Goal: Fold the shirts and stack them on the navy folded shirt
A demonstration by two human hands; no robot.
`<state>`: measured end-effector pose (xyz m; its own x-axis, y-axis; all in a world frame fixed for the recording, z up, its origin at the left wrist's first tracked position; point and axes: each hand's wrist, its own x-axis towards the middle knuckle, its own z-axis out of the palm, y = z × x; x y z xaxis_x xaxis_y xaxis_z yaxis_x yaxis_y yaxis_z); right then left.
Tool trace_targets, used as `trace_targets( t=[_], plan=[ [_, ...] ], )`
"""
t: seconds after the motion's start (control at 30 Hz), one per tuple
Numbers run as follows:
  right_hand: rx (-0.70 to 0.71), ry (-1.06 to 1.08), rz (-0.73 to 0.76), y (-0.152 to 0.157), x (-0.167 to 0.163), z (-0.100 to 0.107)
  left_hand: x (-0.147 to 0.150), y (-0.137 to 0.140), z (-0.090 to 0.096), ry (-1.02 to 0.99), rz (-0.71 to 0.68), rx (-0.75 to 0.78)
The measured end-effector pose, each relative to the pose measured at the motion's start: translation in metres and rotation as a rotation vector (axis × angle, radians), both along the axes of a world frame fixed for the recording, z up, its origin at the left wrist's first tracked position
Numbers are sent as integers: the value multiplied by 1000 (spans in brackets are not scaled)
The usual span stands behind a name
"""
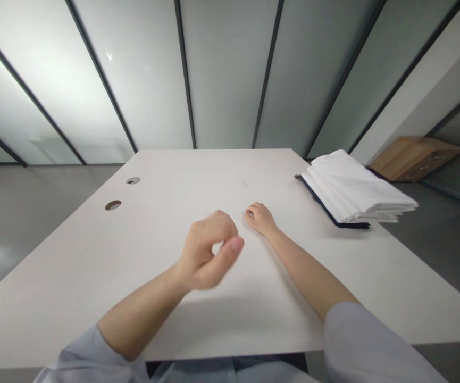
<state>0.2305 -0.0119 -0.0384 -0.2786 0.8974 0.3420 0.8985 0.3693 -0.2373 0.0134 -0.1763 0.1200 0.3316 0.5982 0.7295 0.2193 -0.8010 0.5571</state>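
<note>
My left hand point(212, 250) is raised over the near middle of the white table point(142, 298). Its fingers are curled in toward the thumb, with a small gap through which the tabletop shows, and nothing is in it. Farther from me, my right hand point(260, 218) rests on the tabletop with its fingers loosely curled into a fist; no object shows in it. The two hands are apart. To the right of my right hand lies a stack of folded white cloths point(353, 186), on top of a dark navy folded cloth point(351, 225).
Two round holes pierce the table's left side, one nearer point(113, 205) and one farther point(133, 181). Another hole point(297, 177) is partly covered by the cloth stack. Frosted glass panels point(225, 74) stand behind the table. A wooden cabinet point(413, 157) is at the far right.
</note>
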Motion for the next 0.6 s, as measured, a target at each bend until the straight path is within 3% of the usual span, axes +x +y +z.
trace_targets(
  t=[0.13,0.2,0.27,0.43,0.6],
  plan=[
    [-2,15,0,0,0,1,-26,86,-74,290,454,-248],
    [-7,45,4,0,0,-1,-46,111,-108,400,636,-413],
    [-6,115,8,0,2,-2,-64,125,-130,417,720,-512],
    [153,380,-48,4,18,15,-84,135,-147,163,764,-511],
    [472,496,-164,1,81,64,-86,139,-150,68,689,-572]
  ],
)
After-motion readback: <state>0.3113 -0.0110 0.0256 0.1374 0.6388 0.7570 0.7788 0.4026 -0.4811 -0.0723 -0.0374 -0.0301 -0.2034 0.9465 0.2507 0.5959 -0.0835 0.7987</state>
